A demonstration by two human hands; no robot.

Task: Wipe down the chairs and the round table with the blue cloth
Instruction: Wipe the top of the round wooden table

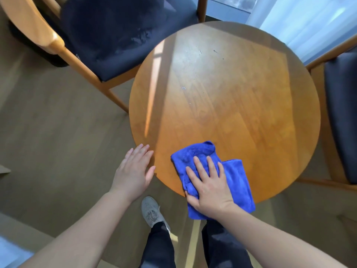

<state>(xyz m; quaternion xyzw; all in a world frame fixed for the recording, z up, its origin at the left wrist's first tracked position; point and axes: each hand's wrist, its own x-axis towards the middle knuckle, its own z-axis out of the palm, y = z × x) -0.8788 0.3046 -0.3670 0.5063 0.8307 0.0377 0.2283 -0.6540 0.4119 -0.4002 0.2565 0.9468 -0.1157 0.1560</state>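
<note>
A round wooden table (241, 105) fills the middle of the view, with pale smudges and small specks near its centre. The blue cloth (234, 178) lies folded on the table's near edge and hangs partly over it. My right hand (209, 185) presses flat on the cloth, fingers spread, thumb curled round its near edge. My left hand (135, 171) is flat and holds nothing; its fingertips touch the table's near left rim. A wooden chair with a dark seat (116, 35) stands at the far left. A second such chair (342, 113) stands at the right.
Wood floor (48, 132) surrounds the table. My legs in dark trousers and a grey shoe (151, 211) stand right below the table's near edge. A window with a sheer white curtain (309, 20) is at the far right.
</note>
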